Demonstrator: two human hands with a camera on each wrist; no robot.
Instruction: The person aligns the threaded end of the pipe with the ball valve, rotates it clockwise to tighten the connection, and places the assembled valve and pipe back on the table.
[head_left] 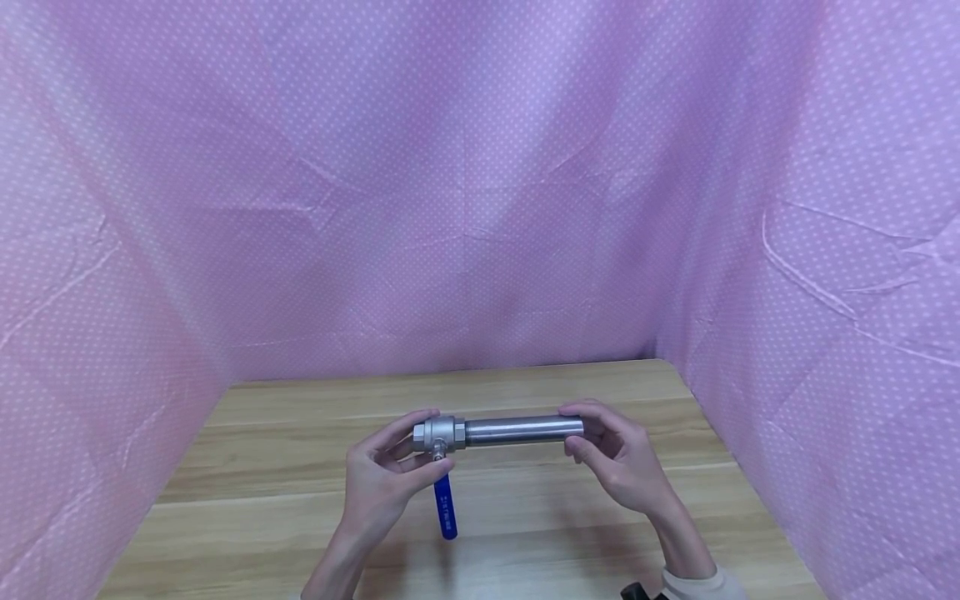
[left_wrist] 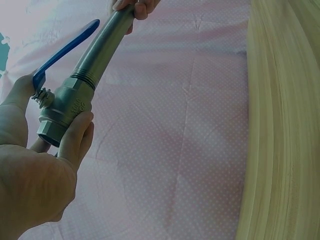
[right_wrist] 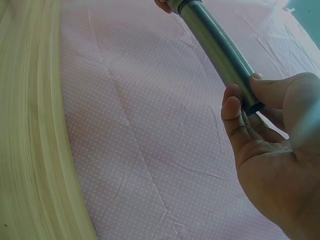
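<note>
A steel ball valve [head_left: 442, 432] with a blue lever handle [head_left: 446, 507] is joined to a plain metal pipe [head_left: 521, 429], the two in one line above the table. My left hand [head_left: 382, 479] grips the valve body, its thumb by the base of the lever. The lever points toward me in the head view. My right hand [head_left: 622, 458] holds the pipe's far right end between thumb and fingers. In the left wrist view, threads [left_wrist: 84, 76] show where the pipe meets the valve. The pipe's open end [right_wrist: 254, 108] shows in the right wrist view.
Below the hands lies a wood-grain table [head_left: 517, 533]. Pink dotted cloth [head_left: 450, 208] hangs behind it and along both sides. A small black object [head_left: 634, 592] shows at the bottom edge, beside the right sleeve [head_left: 705, 583].
</note>
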